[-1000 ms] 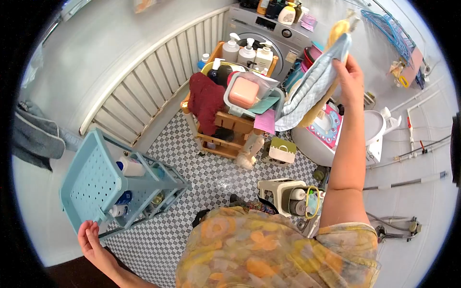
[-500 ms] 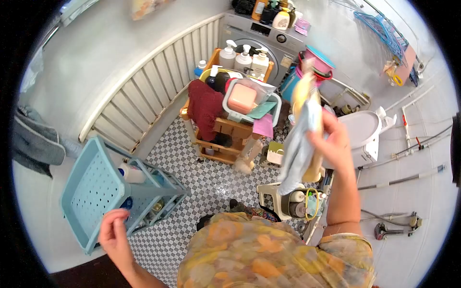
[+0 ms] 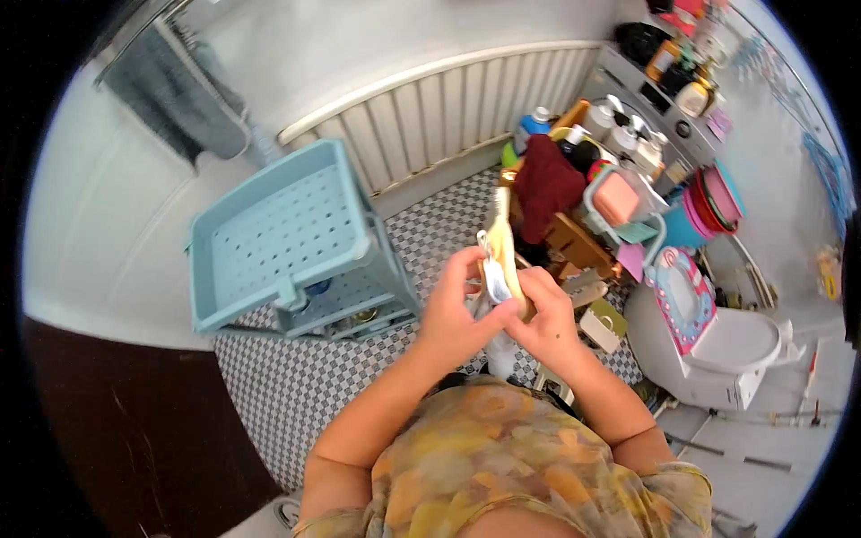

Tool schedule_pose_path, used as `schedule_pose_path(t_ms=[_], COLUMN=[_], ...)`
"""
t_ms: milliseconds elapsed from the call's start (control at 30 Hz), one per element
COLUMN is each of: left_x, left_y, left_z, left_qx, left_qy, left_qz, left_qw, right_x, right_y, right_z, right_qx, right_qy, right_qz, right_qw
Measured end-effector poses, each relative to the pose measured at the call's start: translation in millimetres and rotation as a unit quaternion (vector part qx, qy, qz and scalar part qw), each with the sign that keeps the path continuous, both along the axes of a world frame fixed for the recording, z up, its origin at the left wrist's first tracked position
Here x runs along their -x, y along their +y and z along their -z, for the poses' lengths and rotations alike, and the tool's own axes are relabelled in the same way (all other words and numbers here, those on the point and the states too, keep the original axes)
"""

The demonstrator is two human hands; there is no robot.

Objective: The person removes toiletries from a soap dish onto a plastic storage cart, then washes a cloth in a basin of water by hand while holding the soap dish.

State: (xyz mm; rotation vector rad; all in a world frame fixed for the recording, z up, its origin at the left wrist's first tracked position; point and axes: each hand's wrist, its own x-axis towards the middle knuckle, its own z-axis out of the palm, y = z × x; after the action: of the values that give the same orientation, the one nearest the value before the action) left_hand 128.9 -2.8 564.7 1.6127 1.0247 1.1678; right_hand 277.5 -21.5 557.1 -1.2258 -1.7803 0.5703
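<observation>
A bundle of slim yellow and whitish things (image 3: 502,255) is held up in front of my chest; its upper end is narrow, pale and brush-like, but blur hides its exact kind. My left hand (image 3: 462,300) grips the bundle from the left, fingers curled round it. From the right my right hand (image 3: 543,316) closes on its lower part, and the two thumbs nearly meet. Just beyond the hands lies the checkered floor (image 3: 439,211). Left of them stands a light-blue trolley (image 3: 348,247), its perforated top tray bare.
A wooden crate (image 3: 574,244) with a dark red cloth (image 3: 547,184) and pump bottles (image 3: 621,134) stands ahead right. Stacked basins (image 3: 713,202) and a toilet (image 3: 735,345) with a patterned seat (image 3: 680,296) are on the right. Behind are a white slatted rail (image 3: 430,112) and a washing machine (image 3: 619,76).
My left hand has come from the trolley to join the right hand on the bundle. The right hand has drawn the bundle inward to my chest. My view has turned left.
</observation>
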Motion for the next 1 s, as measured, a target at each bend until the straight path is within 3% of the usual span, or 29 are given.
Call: schedule_pose_path(t_ms=[67,133,267,333,467,533,567,633,733,800,900,1000], left_x=[9,20,55,68,96,112,121,136,156,165,180,186], left_y=[-6,-6,-28,-40,-59,-67,-72,-79,-88,-91,-91,-83], left_z=[3,22,25,26,32,42,43,54,58,59,64,69], left_qx=[0.034,-0.037,0.082,0.089,0.114,0.159,0.142,0.138,0.172,0.192,0.143,0.116], left_qy=[-0.011,-0.010,-0.078,-0.087,-0.071,-0.111,-0.096,-0.121,-0.184,-0.194,-0.114,-0.147], left_qz=[-0.027,-0.080,-0.101,-0.120,-0.152,-0.151,-0.153,-0.151,-0.166,-0.192,-0.252,-0.290], left_qw=[0.999,0.996,0.988,0.985,0.979,0.969,0.973,0.971,0.953,0.942,0.950,0.939], right_x=[20,37,54,59,78,97,105,122,150,169,189,202], right_y=[2,0,2,7,20,21,23,28,33,34,36,40], right_z=[3,1,-3,3,12,2,-3,-11,1,10,14,17], right_qx=[-0.028,-0.044,0.007,0.053,0.162,0.268,0.269,0.371,0.378,0.379,0.393,0.398], right_qy=[-0.027,-0.070,-0.002,0.042,0.144,0.244,0.242,0.255,0.200,0.236,0.227,0.233], right_qz=[-0.040,-0.066,-0.189,-0.212,-0.217,-0.224,-0.229,-0.287,-0.317,-0.310,-0.287,-0.289], right_qw=[0.998,0.994,0.982,0.975,0.952,0.905,0.904,0.845,0.847,0.839,0.844,0.839])
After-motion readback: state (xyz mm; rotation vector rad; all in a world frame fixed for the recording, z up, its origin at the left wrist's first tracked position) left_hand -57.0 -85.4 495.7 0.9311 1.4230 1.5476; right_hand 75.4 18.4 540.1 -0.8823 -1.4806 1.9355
